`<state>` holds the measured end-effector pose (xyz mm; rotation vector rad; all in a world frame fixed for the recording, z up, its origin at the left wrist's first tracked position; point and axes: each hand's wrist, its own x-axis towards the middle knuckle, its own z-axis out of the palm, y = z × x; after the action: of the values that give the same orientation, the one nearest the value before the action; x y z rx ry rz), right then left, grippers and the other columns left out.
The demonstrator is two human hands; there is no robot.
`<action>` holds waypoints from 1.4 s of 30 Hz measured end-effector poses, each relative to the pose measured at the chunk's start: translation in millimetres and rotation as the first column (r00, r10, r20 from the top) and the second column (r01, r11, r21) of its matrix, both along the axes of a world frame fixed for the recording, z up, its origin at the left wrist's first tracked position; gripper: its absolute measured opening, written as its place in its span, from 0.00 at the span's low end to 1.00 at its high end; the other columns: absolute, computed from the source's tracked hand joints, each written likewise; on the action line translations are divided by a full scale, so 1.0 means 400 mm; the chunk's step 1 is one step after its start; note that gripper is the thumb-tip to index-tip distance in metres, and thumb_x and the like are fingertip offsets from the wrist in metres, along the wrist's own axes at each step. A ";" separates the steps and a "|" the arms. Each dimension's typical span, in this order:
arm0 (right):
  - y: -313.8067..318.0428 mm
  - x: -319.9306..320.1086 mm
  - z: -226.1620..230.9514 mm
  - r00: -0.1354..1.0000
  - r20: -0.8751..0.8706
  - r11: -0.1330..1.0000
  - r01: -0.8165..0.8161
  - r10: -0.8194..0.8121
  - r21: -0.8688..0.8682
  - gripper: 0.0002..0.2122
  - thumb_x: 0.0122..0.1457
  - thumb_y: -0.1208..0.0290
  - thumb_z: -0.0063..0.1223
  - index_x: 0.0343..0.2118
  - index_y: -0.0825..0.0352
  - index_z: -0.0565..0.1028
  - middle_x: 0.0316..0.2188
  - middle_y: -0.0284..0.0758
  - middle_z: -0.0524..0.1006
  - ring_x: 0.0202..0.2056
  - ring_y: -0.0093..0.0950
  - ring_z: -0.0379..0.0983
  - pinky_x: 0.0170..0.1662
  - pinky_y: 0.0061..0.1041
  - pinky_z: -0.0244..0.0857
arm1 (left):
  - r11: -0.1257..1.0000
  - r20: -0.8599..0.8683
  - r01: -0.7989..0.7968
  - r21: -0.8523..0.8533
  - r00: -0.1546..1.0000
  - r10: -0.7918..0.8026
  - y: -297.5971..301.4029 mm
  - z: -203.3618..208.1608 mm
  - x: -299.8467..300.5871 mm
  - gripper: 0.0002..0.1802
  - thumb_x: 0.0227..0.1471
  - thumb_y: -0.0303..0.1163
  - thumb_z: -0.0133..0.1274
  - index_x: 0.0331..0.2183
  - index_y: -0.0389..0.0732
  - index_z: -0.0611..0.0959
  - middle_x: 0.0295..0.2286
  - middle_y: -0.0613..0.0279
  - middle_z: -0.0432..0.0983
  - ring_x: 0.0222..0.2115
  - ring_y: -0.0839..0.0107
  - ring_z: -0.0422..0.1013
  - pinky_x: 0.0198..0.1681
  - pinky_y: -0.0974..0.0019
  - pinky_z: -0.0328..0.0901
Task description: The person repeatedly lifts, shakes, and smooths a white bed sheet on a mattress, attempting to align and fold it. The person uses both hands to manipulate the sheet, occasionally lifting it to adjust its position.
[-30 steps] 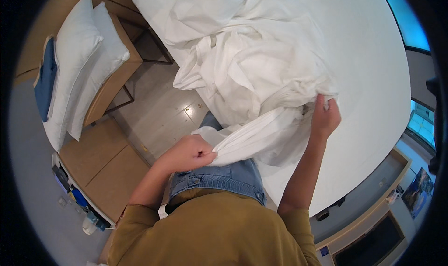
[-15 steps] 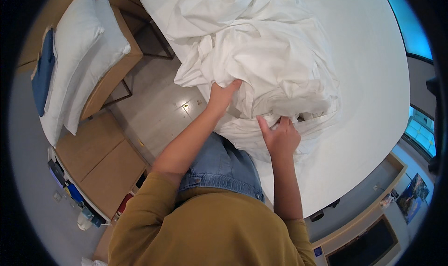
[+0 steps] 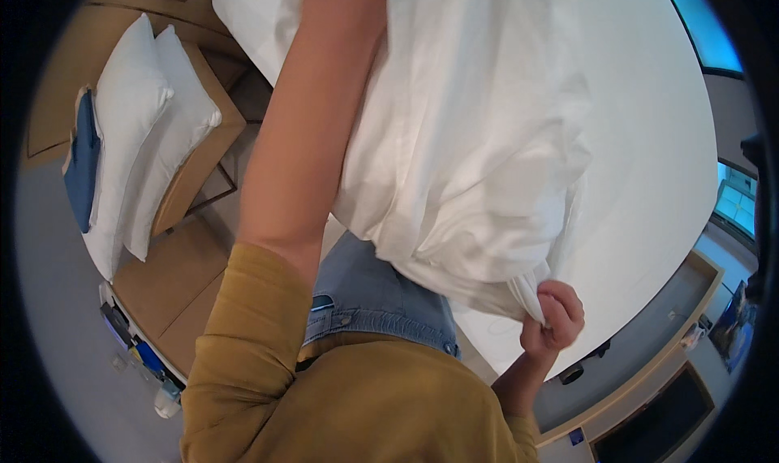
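Observation:
A large white sheet-like piece of bed linen (image 3: 471,138) hangs in loose folds in front of me, over the edge of the white bed (image 3: 641,155). My right hand (image 3: 556,313) is closed round a bunched edge of this linen, at its lower right corner, with the fingers curled in. My left forearm (image 3: 312,122) reaches up along the linen's left side. It runs out past the top edge of the picture, so my left hand cannot be seen.
Two white pillows (image 3: 126,130) and a blue cushion (image 3: 83,167) lean on a brown seat (image 3: 191,138) at left. A brown box-like surface (image 3: 174,276) stands nearer. At lower right are a wooden-edged shelf (image 3: 649,361) and a dark panel (image 3: 653,414).
My left arm has swung up and out of the top of the picture, lifting the linen. The right hand has moved down and right, drawing a linen edge with it.

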<state>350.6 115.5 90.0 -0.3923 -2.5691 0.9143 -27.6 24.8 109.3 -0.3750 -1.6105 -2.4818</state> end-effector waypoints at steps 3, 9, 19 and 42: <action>0.003 0.013 0.005 0.999 -0.023 0.997 0.045 -0.046 -0.057 0.11 0.34 0.83 0.49 0.26 0.68 0.75 0.22 0.41 0.75 0.21 0.36 0.72 0.25 0.26 0.65 | 0.919 -0.209 0.229 -0.322 0.929 -0.305 0.116 -0.078 -0.132 0.10 0.52 0.32 0.55 0.36 0.38 0.80 0.31 0.62 0.76 0.32 0.74 0.71 0.34 0.66 0.67; -0.007 -0.011 -0.049 0.968 0.251 0.991 0.054 -0.021 -0.125 0.20 0.34 0.83 0.49 0.36 0.66 0.77 0.25 0.40 0.77 0.22 0.36 0.73 0.26 0.27 0.66 | 0.487 -0.199 -0.007 -0.873 0.918 -0.344 -0.012 -0.315 -0.007 0.32 0.51 0.40 0.54 0.54 0.36 0.65 0.50 0.47 0.67 0.49 0.58 0.66 0.53 0.63 0.59; -0.019 -0.063 -0.048 0.965 0.241 0.986 -0.069 0.105 -0.154 0.18 0.32 0.80 0.58 0.33 0.63 0.78 0.25 0.35 0.76 0.19 0.30 0.71 0.23 0.26 0.63 | 0.251 0.030 0.017 -0.968 0.998 0.051 -0.404 -0.448 0.442 0.40 0.44 0.38 0.61 0.55 0.34 0.62 0.51 0.43 0.61 0.54 0.52 0.58 0.54 0.52 0.55; -0.035 0.030 0.035 0.997 -0.069 0.954 0.002 -0.024 -0.300 0.15 0.31 0.76 0.57 0.28 0.65 0.82 0.21 0.36 0.74 0.19 0.26 0.69 0.22 0.19 0.59 | 0.287 -0.093 -0.030 -0.958 0.973 -0.209 -0.250 -0.336 0.277 0.32 0.43 0.37 0.61 0.47 0.32 0.69 0.47 0.45 0.65 0.46 0.50 0.65 0.49 0.54 0.61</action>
<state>362.6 101.6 104.1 -0.4506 -2.3626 1.2948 83.0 -75.1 -25.3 -0.8214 -2.8550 -1.0455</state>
